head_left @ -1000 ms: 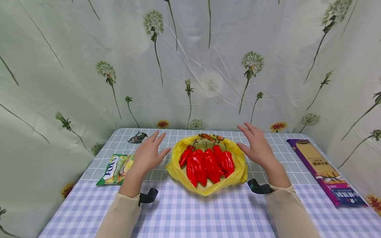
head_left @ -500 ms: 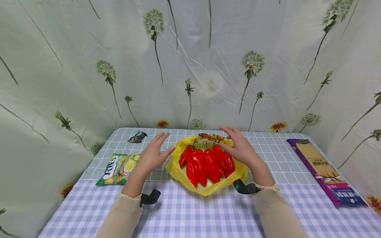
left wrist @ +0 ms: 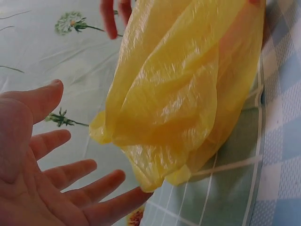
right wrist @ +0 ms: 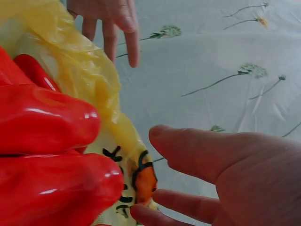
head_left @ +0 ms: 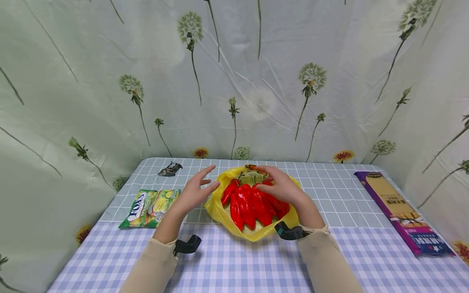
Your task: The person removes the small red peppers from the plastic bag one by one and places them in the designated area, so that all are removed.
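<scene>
Table (head_left: 256, 264) under a checked cloth, lilac squares near, grey-green squares far; dandelion-print sheet (head_left: 256, 61) hung behind and to both sides.

Yellow plastic bag (head_left: 220, 209) at table centre, mouth open upward, red peppers (head_left: 249, 201) packed side by side inside it, stems toward 12 o'clock. Bag print (orange and black) shows at the far rim.

Purple box (head_left: 399, 213) lies flat at 3 o'clock of the bag, well apart. Green sweets packet (head_left: 148, 202) at 9 o'clock, near. Small dark wrapper (head_left: 169, 169) at 10 o'clock, near the far edge.

Change over the last second: right hand (head_left: 280, 188) has swung in from 3 o'clock of the bag, where it hovered clear, and now sits over the peppers at the bag's far right rim. Fingers spread and loosely bent; right wrist view shows fingertips at the printed rim (right wrist: 141, 181), touching or nearly so, no pinch visible, nothing held. Left hand (head_left: 194, 193) has drifted a little inward too, now just beside the bag's left wall at 9 o'clock, palm facing it, fingers straight and parted, holding nothing; left wrist view shows a gap between fingers (left wrist: 70, 174) and plastic (left wrist: 183, 94).

Judgement: both hands are closing on the bag from either side; contact is beginning on the right, no grasp formed yet. Bag and peppers have not shifted.
</scene>
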The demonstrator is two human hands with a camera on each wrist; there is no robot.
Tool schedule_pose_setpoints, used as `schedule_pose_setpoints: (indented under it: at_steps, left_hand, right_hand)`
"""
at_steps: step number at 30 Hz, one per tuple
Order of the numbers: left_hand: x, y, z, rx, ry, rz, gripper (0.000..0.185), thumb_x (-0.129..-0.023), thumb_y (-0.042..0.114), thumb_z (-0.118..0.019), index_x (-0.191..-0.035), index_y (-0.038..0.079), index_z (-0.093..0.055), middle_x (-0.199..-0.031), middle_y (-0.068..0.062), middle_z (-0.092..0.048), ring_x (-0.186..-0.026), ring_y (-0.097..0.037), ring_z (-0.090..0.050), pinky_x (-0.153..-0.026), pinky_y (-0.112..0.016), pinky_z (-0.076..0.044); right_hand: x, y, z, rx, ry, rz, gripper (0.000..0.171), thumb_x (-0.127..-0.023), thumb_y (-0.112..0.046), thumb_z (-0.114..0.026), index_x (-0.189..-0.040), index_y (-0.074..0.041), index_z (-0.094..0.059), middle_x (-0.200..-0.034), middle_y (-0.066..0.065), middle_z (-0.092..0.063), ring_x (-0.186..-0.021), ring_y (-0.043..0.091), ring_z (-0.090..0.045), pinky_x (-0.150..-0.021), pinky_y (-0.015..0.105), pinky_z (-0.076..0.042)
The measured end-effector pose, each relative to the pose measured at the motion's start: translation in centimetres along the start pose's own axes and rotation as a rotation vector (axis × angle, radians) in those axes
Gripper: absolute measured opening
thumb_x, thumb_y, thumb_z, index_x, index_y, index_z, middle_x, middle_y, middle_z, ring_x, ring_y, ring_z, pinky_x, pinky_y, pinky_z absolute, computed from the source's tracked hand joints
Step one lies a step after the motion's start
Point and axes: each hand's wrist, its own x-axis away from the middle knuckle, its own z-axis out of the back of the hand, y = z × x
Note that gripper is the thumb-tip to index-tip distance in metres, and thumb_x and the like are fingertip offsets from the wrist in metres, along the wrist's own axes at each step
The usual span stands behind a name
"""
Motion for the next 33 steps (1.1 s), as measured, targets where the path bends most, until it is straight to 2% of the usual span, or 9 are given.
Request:
schedule_pose_setpoints:
  at_steps: [5,12,21,24,30,33]
  left_hand:
    - [-0.1,-0.2,-0.1,0.147,-0.047,0.036,0.061,-0.097,0.036,-0.063,-0.153,0.035,-0.037,-0.162,-0.007,-0.034,-0.137,-0.038,-0.051,-0.091,-0.047,-0.059]
    - [-0.1,-0.2,-0.2,0.222,-0.066,0.037,0.056,-0.097,0.031,-0.064,-0.150,0.033,-0.044,-0.159,-0.007,-0.040,-0.134,-0.040,-0.053,-0.090,-0.046,-0.060]
    - [-0.4,-0.9,-0.4,0.236,-0.097,0.039,0.052,-0.097,0.027,-0.064,-0.147,0.030,-0.049,-0.156,-0.010,-0.045,-0.131,-0.042,-0.054,-0.094,-0.052,-0.057]
    - [-0.4,-1.0,-0.4,0.225,-0.110,0.051,0.052,-0.097,0.027,-0.064,-0.146,0.031,-0.050,-0.155,-0.011,-0.046,-0.133,-0.041,-0.052,-0.093,-0.048,-0.058]
    - [-0.4,-1.2,-0.2,0.221,-0.135,0.049,0.052,-0.097,0.026,-0.065,-0.146,0.033,-0.050,-0.153,-0.010,-0.048,-0.129,-0.036,-0.056,-0.081,-0.032,-0.060]
    - [-0.4,-1.2,-0.2,0.226,-0.144,0.047,0.053,-0.096,0.024,-0.065,-0.146,0.034,-0.050,-0.153,-0.009,-0.048,-0.128,-0.036,-0.057,-0.081,-0.032,-0.060]
  right_hand:
    - [-0.2,0.3,-0.7,0.018,-0.038,-0.011,0.060,-0.092,-0.021,-0.071,-0.146,-0.011,-0.048,-0.144,0.017,-0.053,-0.122,0.037,-0.059,-0.094,0.048,-0.058]
    - [-0.2,0.5,-1.2,0.022,-0.059,-0.023,0.059,-0.091,-0.019,-0.072,-0.145,-0.011,-0.051,-0.141,0.015,-0.058,-0.118,0.033,-0.062,-0.094,0.045,-0.059]
    - [-0.2,0.7,-1.5,0.041,-0.080,-0.044,0.056,-0.089,-0.018,-0.074,-0.142,-0.015,-0.054,-0.132,0.012,-0.064,-0.117,0.030,-0.061,-0.093,0.045,-0.059]
    - [-0.3,0.8,-1.6,0.048,-0.090,-0.038,0.056,-0.089,-0.017,-0.074,-0.141,-0.015,-0.055,-0.133,0.013,-0.064,-0.119,0.032,-0.061,-0.094,0.045,-0.059]
    - [-0.3,0.8,-1.6,0.044,-0.097,-0.037,0.052,-0.089,-0.015,-0.074,-0.139,-0.016,-0.058,-0.132,0.012,-0.065,-0.121,0.033,-0.061,-0.095,0.046,-0.058]
    - [-0.3,0.9,-1.6,0.043,-0.095,-0.033,0.049,-0.089,-0.015,-0.074,-0.136,-0.017,-0.060,-0.129,0.011,-0.066,-0.119,0.031,-0.062,-0.092,0.044,-0.060]
